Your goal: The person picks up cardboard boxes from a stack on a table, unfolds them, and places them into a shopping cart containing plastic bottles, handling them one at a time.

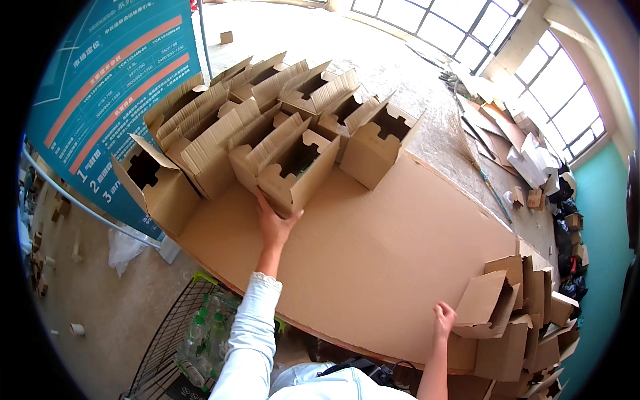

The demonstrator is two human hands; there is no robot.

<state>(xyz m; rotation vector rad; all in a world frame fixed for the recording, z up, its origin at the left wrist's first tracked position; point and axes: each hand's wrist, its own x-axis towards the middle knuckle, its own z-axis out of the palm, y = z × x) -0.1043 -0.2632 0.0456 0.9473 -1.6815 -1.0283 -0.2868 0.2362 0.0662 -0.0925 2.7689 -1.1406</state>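
Our left hand, thumb and fingers parted, grips an upright, open-topped brown cardboard box on a flat brown cardboard surface, while our right hand curls beside piled tan cardboard cartons, its hold unclear to us.

The left hand holds an open box by its near end. More boxes stand on the brown table. The right hand is just beside a box pile. Bottles lie in a cart.
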